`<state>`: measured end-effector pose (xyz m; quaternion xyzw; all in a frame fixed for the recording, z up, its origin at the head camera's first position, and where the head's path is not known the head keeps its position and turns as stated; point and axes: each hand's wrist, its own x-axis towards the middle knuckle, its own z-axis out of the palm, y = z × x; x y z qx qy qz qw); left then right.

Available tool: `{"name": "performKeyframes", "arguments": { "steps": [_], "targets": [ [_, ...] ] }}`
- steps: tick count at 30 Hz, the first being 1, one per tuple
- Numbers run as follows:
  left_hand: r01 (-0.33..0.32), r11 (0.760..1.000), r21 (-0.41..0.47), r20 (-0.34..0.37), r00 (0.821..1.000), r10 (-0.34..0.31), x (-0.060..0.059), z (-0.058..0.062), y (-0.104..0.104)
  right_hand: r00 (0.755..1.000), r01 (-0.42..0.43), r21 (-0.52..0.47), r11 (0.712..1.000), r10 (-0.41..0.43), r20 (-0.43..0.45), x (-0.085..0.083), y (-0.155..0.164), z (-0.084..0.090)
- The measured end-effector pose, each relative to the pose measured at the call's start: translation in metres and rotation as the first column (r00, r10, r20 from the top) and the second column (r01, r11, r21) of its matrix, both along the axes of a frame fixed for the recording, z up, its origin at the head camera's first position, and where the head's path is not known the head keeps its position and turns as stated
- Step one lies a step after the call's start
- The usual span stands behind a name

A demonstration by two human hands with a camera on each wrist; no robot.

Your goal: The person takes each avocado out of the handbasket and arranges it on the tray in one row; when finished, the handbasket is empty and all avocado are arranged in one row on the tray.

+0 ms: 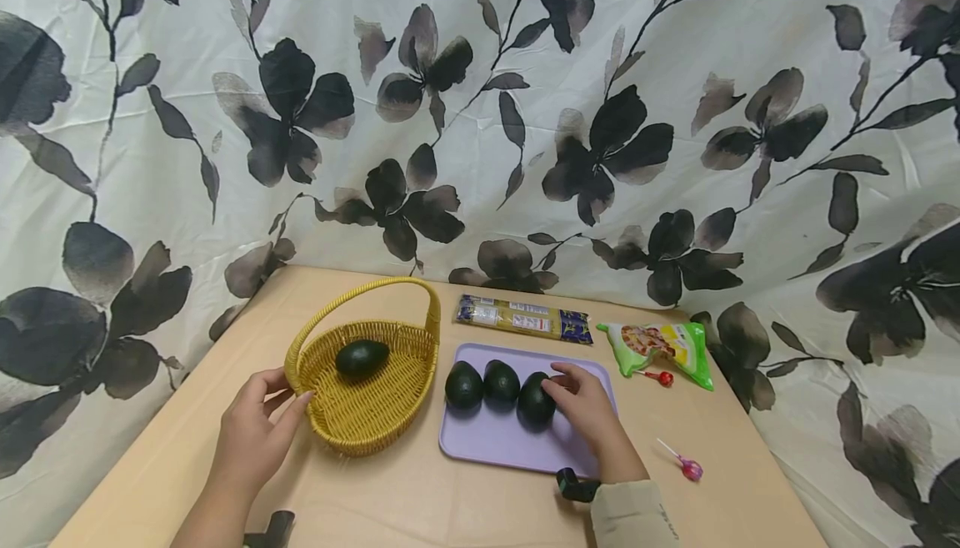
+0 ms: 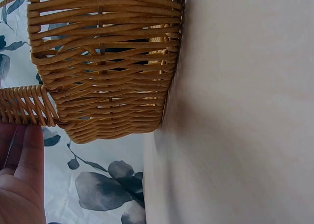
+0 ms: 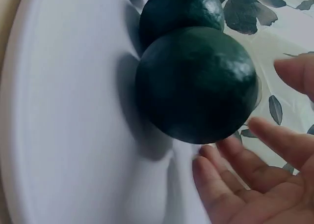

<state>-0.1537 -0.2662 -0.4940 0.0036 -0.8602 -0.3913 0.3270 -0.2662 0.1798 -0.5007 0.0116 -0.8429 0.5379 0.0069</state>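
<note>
Pinching yellow wicker basket [image 1: 367,416] at foot of handle [image 1: 397,281] with left hand [image 1: 253,431] — thumb and fingertips drawn in on it. Reaching beside rightmost avocado [image 1: 535,402] on lilac tray [image 1: 495,445] with right hand [image 1: 591,408], thumb and fingertips spread apart — unable to tell whether touching. Left of it on tray: two other avocados [image 1: 463,387]. In basket: single avocado [image 1: 362,359]. Behind tray: long gold packet [image 1: 525,319]. To right: green bag [image 1: 671,344], red lollipop [image 1: 664,379], pink lollipop [image 1: 691,470].

Dark green avocados [image 1: 501,384], golden-yellow basket [image 1: 367,424], lilac tray [image 1: 495,449], white cloth [image 1: 480,148] with black-and-grey floral print, beige tabletop [image 1: 375,498]
</note>
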Motion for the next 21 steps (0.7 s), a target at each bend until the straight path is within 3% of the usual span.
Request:
{"name": "performKeyframes", "arguments": {
  "steps": [10, 21],
  "targets": [
    [-0.006, 1.0, 0.003, 0.003, 1.0, 0.006, 0.002, 0.0, -0.001, 0.998, -0.016, -0.05, 0.999, 0.013, -0.06, -0.003, -0.004, 0.02],
    [-0.002, 1.0, -0.007, 0.01, 1.0, 0.002, 0.001, 0.0, 0.0, 0.988, -0.126, -0.063, 0.99, 0.119, -0.103, -0.001, -0.023, 0.048]
  ]
}}
